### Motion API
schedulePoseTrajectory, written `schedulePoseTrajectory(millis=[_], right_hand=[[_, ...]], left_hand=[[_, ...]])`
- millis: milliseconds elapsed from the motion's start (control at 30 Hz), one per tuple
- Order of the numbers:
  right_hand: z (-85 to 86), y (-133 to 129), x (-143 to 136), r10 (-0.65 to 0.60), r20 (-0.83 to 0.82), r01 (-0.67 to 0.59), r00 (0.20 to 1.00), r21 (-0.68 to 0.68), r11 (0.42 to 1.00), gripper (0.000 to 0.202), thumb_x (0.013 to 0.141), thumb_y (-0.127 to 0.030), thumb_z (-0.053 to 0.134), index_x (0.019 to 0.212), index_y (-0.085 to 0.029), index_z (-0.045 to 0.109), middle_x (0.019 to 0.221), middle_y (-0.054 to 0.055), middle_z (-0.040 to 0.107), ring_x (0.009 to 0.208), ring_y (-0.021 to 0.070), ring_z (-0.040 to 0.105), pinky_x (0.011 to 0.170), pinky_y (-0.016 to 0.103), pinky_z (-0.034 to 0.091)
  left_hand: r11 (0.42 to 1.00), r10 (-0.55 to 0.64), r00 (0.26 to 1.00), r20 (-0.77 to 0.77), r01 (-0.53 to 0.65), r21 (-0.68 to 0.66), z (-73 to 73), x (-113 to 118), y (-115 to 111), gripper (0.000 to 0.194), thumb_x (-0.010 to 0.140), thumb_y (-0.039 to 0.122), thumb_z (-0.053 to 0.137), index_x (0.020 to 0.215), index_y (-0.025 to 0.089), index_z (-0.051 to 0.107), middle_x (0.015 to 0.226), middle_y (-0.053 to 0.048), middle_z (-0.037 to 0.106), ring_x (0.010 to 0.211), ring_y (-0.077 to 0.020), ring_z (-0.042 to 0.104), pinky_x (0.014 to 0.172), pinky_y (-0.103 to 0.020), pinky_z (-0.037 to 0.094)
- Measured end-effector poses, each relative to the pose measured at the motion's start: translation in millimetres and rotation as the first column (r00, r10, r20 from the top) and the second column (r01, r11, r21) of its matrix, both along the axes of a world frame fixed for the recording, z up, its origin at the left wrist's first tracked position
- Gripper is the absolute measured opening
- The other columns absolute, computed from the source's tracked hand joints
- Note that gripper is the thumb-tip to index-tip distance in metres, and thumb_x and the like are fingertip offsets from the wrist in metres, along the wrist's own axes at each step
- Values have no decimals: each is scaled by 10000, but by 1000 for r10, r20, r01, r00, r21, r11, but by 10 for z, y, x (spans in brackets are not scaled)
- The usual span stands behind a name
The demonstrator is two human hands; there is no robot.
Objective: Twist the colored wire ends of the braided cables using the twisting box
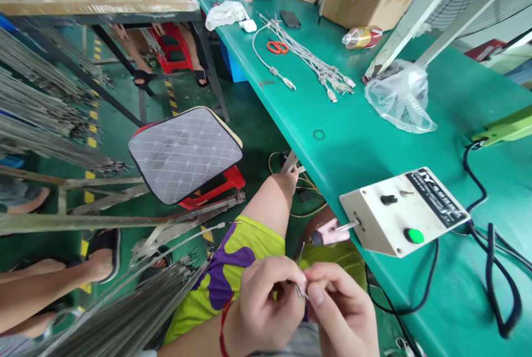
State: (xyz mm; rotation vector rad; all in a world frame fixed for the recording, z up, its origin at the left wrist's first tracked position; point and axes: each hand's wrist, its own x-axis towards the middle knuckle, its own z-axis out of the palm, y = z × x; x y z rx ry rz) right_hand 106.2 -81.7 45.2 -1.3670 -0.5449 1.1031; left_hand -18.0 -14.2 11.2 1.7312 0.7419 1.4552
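Head view: the left hand and the right hand meet low in the picture, above the person's lap and just off the near edge of the green bench. The grip of each hand is closed: thumb and fingertips of both pinch the end of a thin wire, which sits between the two hands; a short length of it rises above the fingers. A bundle of long wires lies across the lap to the left of the hands. On the bench, just beyond the hands, stands a white box with a black knob, a green button and a metal pin pointing out of its near side toward a pink-handled tool. Farther along the bench lie a clear plastic bag, white cables and orange scissors. A red stool with a grey cushion stands on the floor.
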Motion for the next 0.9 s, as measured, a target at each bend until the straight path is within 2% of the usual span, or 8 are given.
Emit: schedulePoseTrajectory(millis=[67, 200, 300, 400, 500, 600, 733, 900], right_hand=[[-106, -3, 46, 74, -136, -69, 988, 44, 997, 198, 945, -449, 975, 968, -265, 907, 708, 12, 736, 595, 108, 608, 590, 170, 530], [-237, -56, 195, 183, -200, -157, 963, 136, 978, 66, 1030, -356, 897, 1033, -290, 899, 837, 30, 795, 667, 111, 642, 645, 167, 557], [-226, -43, 217, 196, -279, -172, 940, 109, 979, 119, 1037, -378, 889, 995, -268, 882, 797, 19, 748, 619, 96, 562, 594, 155, 503], [-189, 11, 188, 193, -315, -169, 929, 103, 980, 157, 1021, -385, 908, 960, -245, 872, 738, -2, 699, 561, 70, 463, 541, 136, 417], [-179, 49, 169, 188, -322, -167, 928, 93, 982, 182, 1008, -401, 920, 944, -240, 865, 721, -1, 690, 569, 81, 485, 545, 148, 412], [-205, 51, 178, 174, -302, -166, 937, 52, 985, 201, 1001, -425, 924, 956, -240, 863, 745, 12, 701, 604, 105, 528, 574, 178, 452], [-231, 71, 189, 174, -286, -176, 942, 22, 984, 217, 986, -438, 938, 985, -236, 860, 773, 17, 721, 620, 116, 535, 606, 212, 485], [-129, 162, 127, 158, -231, -164, 960, -11, 986, 306, 945, -496, 968, 916, -215, 850, 700, 7, 702, 597, 117, 547, 590, 210, 463]], left_hand=[[997, -11, 1000, -29, 14, 72, 45, 20, 25, 227, 977, 41, 629, 1099, 233, 625, 702, 34, 675, 515, -121, 596, 567, -233, 512], [990, -63, 998, -12, 64, 129, 20, 71, 42, 123, 1073, 126, 569, 1109, 232, 621, 648, 32, 623, 502, -135, 583, 545, -253, 485], [982, -119, 991, 69, 107, 154, -31, 91, 49, 108, 1169, 258, 530, 1189, 228, 632, 687, 20, 633, 498, -134, 566, 579, -273, 510], [977, -167, 981, 99, 151, 153, -37, 87, 88, 102, 1192, 296, 528, 1201, 255, 621, 711, 26, 618, 520, -126, 559, 596, -263, 509], [979, -181, 978, 101, 169, 119, -17, 85, 130, 126, 1197, 328, 543, 1120, 262, 618, 707, 30, 608, 527, -110, 540, 574, -248, 467], [979, -190, 977, 99, 181, 97, -21, 102, 132, 172, 1186, 326, 554, 1048, 248, 620, 656, 34, 607, 517, -108, 538, 564, -256, 445], [988, -157, 980, 126, 156, 21, -53, 118, 104, 214, 1170, 328, 567, 986, 234, 620, 569, 66, 528, 441, -82, 436, 503, -224, 404], [995, -96, 992, 77, 97, -10, -43, 68, 129, 91, 1022, 146, 670, 997, 228, 639, 618, 50, 666, 442, -74, 480, 502, -194, 445]])
